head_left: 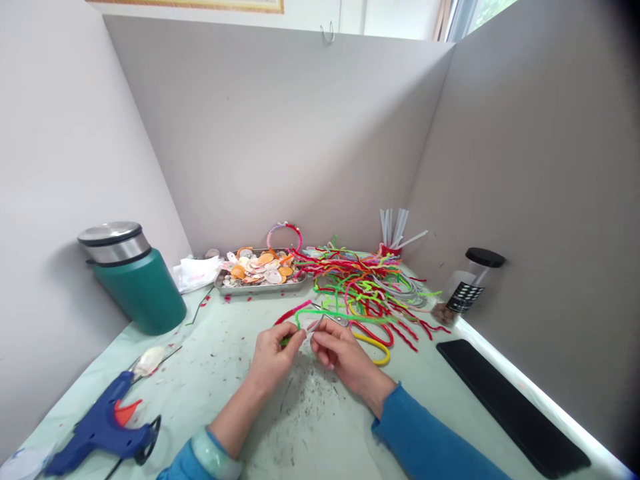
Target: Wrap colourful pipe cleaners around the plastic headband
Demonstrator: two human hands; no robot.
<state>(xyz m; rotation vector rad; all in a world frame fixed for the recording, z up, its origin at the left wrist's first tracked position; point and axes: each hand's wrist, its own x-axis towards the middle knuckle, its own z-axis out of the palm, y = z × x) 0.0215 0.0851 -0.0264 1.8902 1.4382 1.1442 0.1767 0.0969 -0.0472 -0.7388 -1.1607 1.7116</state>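
My left hand (275, 355) is pinched closed around pipe cleaners at the middle of the table. A pink-red pipe cleaner (293, 311) and a bright green pipe cleaner (350, 317) run out from its fingertips. Close beside it, my right hand (347, 355) is also pinched, and a thin pale strand shows between the two sets of fingertips; its kind is too small to make out. Scissors (381, 353) with red and yellow handles lie just beyond my right hand, partly covered by it.
A heap of coloured pipe cleaners (360, 273) and a metal tray (263, 288) of shells stand at the back. To the left are a green bottle (143, 293) and a blue glue gun (103, 423). A jar (467, 287) and a black slab (510, 403) are on the right.
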